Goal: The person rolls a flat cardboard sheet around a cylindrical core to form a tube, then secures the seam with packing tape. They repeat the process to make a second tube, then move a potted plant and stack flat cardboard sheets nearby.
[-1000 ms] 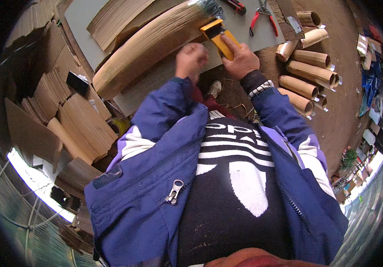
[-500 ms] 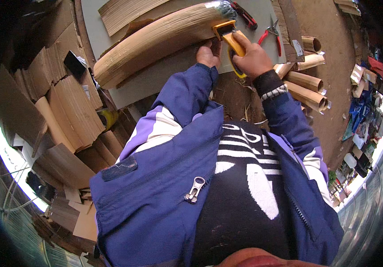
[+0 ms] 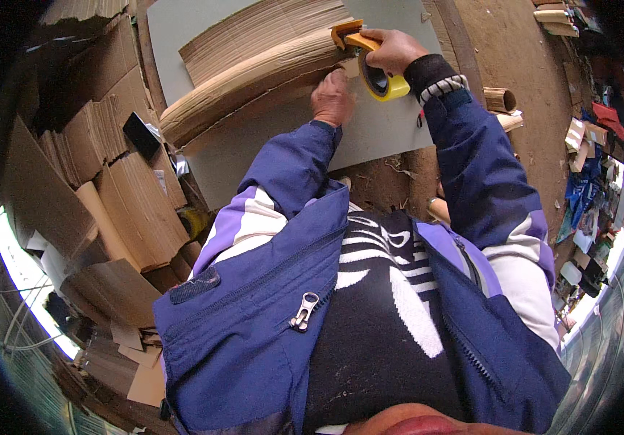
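Note:
My right hand is closed round the handle of an orange tape dispenser, which carries a roll of yellow-edged tape. The dispenser's head rests at the right end of a long cardboard roll. My left hand has its fingers curled against the roll's lower edge, just below the dispenser; its fingertips are partly hidden and slightly blurred. Behind the roll lies a corrugated cardboard sheet. Roll and sheet are on a grey board.
Stacked cardboard sheets fill the left side, with a dark flat object on them. To the right, finished-looking cardboard tubes lie by the board's edge on brown ground. Mixed goods are piled at far right.
My right hand has lifted and turned the dispenser, so the tape roll now shows from the side. The cardboard roll appears flatter. The red-handled cutters are almost wholly hidden, and the utility knife no longer shows.

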A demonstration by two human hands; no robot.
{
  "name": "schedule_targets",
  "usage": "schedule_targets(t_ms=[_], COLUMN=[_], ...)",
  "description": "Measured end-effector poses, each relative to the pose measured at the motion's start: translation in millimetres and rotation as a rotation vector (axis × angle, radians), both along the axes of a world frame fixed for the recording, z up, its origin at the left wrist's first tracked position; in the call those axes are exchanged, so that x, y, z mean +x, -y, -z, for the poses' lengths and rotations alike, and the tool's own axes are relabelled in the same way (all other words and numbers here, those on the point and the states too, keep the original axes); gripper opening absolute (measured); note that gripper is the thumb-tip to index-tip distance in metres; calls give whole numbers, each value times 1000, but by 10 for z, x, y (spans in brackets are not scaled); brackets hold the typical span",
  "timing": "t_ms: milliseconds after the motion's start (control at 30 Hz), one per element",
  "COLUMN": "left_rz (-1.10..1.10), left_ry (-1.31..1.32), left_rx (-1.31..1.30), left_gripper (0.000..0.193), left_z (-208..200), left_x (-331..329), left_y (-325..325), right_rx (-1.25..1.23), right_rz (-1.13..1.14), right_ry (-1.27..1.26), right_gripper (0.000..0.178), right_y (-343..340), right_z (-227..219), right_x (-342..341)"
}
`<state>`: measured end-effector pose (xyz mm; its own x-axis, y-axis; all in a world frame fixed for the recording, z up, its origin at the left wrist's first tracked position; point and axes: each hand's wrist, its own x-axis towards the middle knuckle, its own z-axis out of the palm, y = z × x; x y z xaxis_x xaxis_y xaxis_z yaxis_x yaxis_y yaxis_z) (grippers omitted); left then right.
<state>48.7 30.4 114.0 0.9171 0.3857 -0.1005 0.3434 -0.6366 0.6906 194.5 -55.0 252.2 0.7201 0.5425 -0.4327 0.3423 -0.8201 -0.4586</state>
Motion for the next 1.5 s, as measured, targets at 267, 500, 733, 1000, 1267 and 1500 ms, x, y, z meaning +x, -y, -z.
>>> schedule_targets(t_ms=[267,500,733,1000,1267,1500], left_rz=[280,282,251,286,353,516], left_ry=[236,-165,-132,-299,-464,-509], left_rx=[613,547,621,523,509,478], left_gripper=[98,120,98,98,106,106], left_z=[-40,-178,47,-354,-718,-472], left_x=[429,940,1180,1166,1258,1577], left_y=[-722,-978,-1162,-1069,-1069,-1401], right_rx=[-57,-88,-79,77,-58,-165], right_rz=[41,15,47,133,160,165], right_ry=[-61,28,78,143,157,115], right_gripper=[70,71,67,58,65,61], right_y=[-474,-666,-617,172,835,429], right_z=[4,140,-143,-625,0,966], right_x=[425,555,273,-620,-1331,-869])
